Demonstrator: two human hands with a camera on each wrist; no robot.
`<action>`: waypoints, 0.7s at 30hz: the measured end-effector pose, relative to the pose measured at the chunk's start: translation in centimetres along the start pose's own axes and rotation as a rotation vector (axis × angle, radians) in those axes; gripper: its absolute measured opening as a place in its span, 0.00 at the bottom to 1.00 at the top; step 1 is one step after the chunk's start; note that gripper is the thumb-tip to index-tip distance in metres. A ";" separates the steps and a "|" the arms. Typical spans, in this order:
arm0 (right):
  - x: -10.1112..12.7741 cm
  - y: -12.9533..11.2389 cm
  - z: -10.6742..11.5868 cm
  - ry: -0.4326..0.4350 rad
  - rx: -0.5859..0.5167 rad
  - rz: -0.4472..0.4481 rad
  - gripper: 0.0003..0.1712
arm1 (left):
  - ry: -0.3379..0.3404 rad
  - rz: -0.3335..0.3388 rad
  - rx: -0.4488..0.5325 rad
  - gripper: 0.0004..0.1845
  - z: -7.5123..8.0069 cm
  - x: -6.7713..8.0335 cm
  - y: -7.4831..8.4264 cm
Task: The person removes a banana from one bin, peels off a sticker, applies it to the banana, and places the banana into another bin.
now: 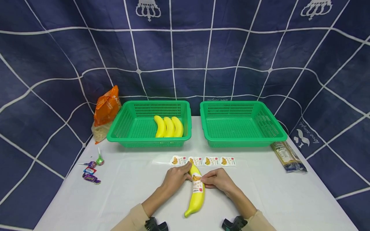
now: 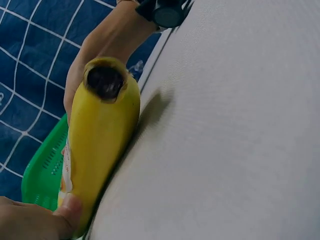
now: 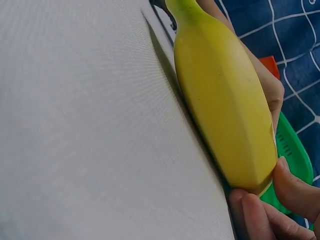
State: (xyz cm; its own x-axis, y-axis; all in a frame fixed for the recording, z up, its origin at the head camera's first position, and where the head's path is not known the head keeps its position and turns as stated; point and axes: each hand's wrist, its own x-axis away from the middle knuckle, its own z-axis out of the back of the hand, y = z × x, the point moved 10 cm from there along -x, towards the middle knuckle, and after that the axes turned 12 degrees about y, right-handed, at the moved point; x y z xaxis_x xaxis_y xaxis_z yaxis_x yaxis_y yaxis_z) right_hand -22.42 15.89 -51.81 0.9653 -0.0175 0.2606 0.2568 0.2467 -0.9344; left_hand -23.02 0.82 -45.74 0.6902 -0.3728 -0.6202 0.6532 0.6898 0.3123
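A yellow banana (image 1: pixel 196 202) lies on the white table, its stem end toward me. A white label (image 1: pixel 198 186) with a banana picture and red print sits along its upper face. My left hand (image 1: pixel 177 176) grips the far end, thumb and fingers on its left side; its thumb also shows on the peel in the left wrist view. My right hand (image 1: pixel 218 180) holds the right side at the label's upper edge. In the right wrist view, its thumb (image 3: pixel 292 187) rests by the label and its fingertips touch the banana's flank. Just beyond lies a strip of similar labels (image 1: pixel 212 161).
Three bananas (image 1: pixel 169 127) lie in the left green basket (image 1: pixel 124 140); a second green basket (image 1: pixel 245 140) stands to its right. An orange bag (image 1: pixel 107 107) is at the back left, wrapped candies (image 1: pixel 91 178) and a lollipop (image 1: pixel 100 160) nearer. A flat packet (image 1: pixel 288 156) lies at right.
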 end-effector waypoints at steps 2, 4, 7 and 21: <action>-0.1 0.1 0.0 0.004 -0.004 -0.009 0.17 | -0.071 0.055 0.078 0.34 -0.4 0.2 -0.4; -0.1 0.1 0.0 0.006 -0.006 -0.015 0.18 | -0.149 0.133 0.169 0.34 -0.7 0.5 -0.8; -0.2 0.1 0.0 0.007 -0.005 -0.018 0.19 | -0.224 0.237 0.275 0.32 -0.7 1.4 -1.2; 0.4 -0.4 0.0 0.032 0.043 0.015 0.20 | -0.450 0.228 0.224 0.62 -1.7 4.9 0.4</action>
State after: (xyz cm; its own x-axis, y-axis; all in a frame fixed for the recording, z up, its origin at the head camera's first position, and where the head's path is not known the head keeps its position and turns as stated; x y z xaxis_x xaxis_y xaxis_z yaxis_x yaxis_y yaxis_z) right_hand -22.11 15.78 -51.36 0.9703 -0.0445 0.2378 0.2404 0.2887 -0.9267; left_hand -19.92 0.29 -49.88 0.8550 -0.4915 -0.1656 0.4877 0.6534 0.5790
